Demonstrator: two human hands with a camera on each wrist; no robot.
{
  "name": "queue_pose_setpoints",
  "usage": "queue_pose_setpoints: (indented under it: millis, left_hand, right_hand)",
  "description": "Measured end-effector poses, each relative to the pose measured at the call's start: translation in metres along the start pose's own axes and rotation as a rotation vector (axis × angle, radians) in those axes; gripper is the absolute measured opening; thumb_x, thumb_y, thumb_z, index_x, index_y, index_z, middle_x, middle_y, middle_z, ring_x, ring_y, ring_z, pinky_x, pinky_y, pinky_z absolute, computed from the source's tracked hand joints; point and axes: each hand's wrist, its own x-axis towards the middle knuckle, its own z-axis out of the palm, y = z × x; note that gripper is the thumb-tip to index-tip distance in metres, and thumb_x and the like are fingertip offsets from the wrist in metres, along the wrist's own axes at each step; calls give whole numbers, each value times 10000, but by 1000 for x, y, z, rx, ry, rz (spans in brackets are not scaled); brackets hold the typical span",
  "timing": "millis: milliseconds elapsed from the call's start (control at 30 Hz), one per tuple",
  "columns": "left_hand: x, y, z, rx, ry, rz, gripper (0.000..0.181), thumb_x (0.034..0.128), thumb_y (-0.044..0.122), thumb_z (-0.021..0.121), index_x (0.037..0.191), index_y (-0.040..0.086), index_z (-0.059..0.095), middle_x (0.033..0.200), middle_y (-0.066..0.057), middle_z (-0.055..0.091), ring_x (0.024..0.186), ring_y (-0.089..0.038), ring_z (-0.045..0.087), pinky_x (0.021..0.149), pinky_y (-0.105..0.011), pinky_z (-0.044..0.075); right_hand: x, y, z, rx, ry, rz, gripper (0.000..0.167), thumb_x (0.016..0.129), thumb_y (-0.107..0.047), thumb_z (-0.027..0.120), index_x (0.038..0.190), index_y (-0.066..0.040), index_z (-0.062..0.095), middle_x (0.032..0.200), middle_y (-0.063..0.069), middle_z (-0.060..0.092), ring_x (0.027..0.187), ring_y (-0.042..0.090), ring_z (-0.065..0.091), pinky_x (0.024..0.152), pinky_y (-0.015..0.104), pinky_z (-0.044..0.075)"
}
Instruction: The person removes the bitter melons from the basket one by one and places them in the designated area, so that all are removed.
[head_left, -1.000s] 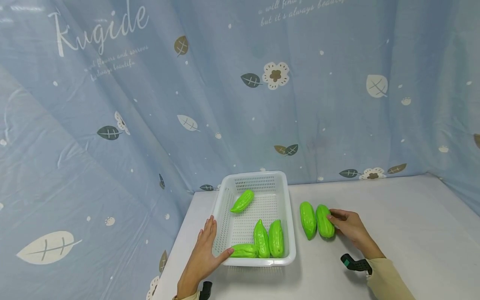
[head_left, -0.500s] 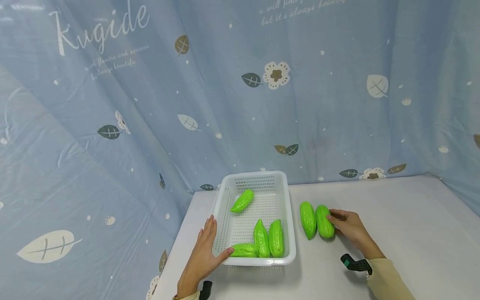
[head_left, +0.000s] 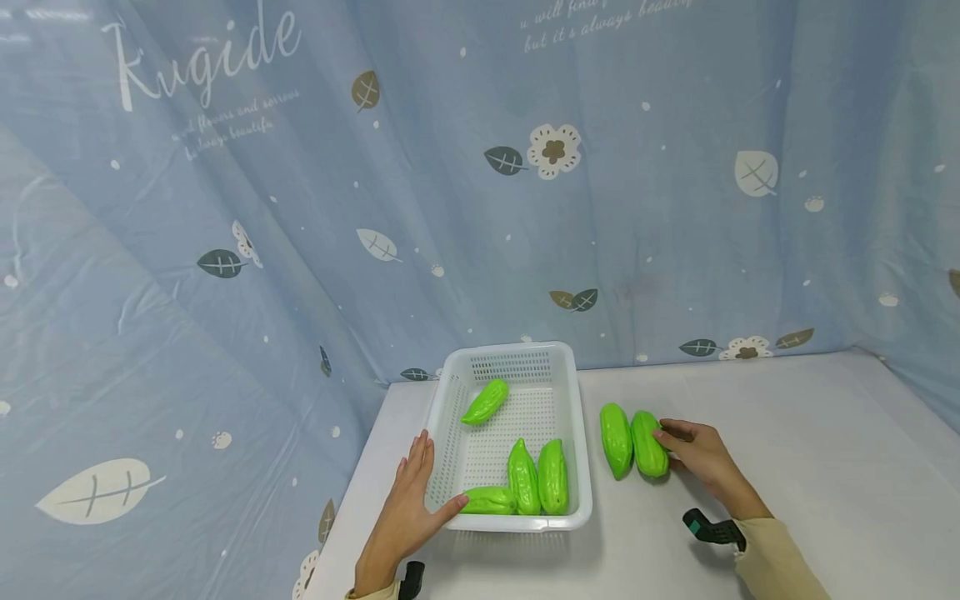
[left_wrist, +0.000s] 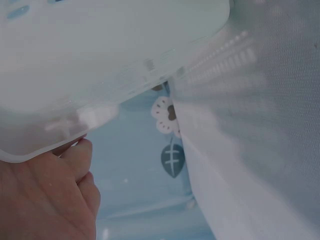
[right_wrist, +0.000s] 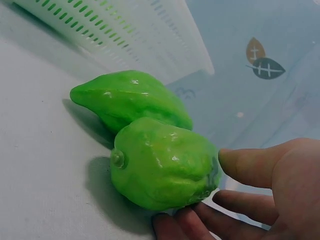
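A white perforated plastic basket [head_left: 583, 467] holds several bright green bitter melons, one of them a melon [head_left: 485, 402] lying alone at the back left. At its near left corner my left hand [head_left: 405, 504] touches it, fingers extended along the outer side and thumb over the rim. Right of the basket two bitter melons lie side by side on the table. My right hand [head_left: 701, 454] holds the right-hand bitter melon [right_wrist: 162, 167] between thumb and fingers. The other bitter melon [right_wrist: 132, 97] lies against it, untouched by the hand. Fingertips under the held melon are partly hidden.
The white-covered table [head_left: 840, 433] extends right of my right hand. A blue patterned curtain [head_left: 480, 208] hangs behind and along the left side. The basket stands near the table's left edge.
The right-hand bitter melon has shifted very slightly. Both hands stay almost where they were, and the basket has not moved.
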Motion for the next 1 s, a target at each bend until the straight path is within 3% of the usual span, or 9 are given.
queue_pose_setpoints:
  millis: [100, 233, 300, 500, 800, 1000]
  left_hand:
    - [0, 0, 0, 7, -2, -9, 1082, 863, 634, 703, 1632, 24, 249, 1753, -81, 166, 1619, -350, 185, 1319, -355, 5]
    - [0, -1, 0, 11, 4, -1, 1089, 856, 631, 710, 1625, 8, 259, 1749, -99, 179, 1616, -357, 189, 1198, -89, -150]
    - [0, -1, 0, 12, 8, 7, 1089, 853, 626, 716, 1620, -5, 266, 1746, -109, 187, 1612, -368, 196, 1133, -31, -188]
    - [1, -1, 0, 14, 9, 7, 1094, 849, 626, 717, 1618, -10, 269, 1743, -119, 192, 1611, -372, 199, 1127, -23, -195]
    - [1, 0, 0, 14, 11, 9, 1092, 848, 624, 718, 1617, -10, 272, 1743, -120, 194, 1612, -371, 197, 1120, -22, -195]
    - [1, -1, 1, 15, 8, 17, 1082, 861, 625, 710, 1619, -7, 266, 1747, -105, 184, 1611, -377, 197, 1120, -25, -196]
  right_hand:
    - [0, 0, -2, 0, 0, 3, 665, 1088, -329, 529, 1536, 131, 356, 1582, 377, 357, 1421, 508, 462, 977, 415, 605]
    - [-1, -2, -6, -4, 16, 15, 665, 1093, -341, 512, 1533, 134, 360, 1577, 378, 364, 1410, 510, 468, 987, 415, 600]
    - [-1, -3, -9, -17, 28, 20, 667, 1093, -355, 507, 1530, 130, 369, 1575, 374, 373, 1405, 510, 474, 986, 412, 601]
    - [-4, -8, -17, -73, 58, 11, 671, 1092, -395, 495, 1524, 110, 402, 1558, 348, 427, 1387, 478, 518, 954, 351, 611]
    - [-14, -23, -25, -113, 91, -74, 685, 1098, -433, 462, 1524, 101, 411, 1522, 335, 488, 1349, 459, 557, 986, 402, 596]
    - [-18, -36, -24, -115, 118, -104, 700, 1087, -479, 465, 1534, 59, 429, 1530, 302, 501, 1334, 430, 581, 942, 312, 610]
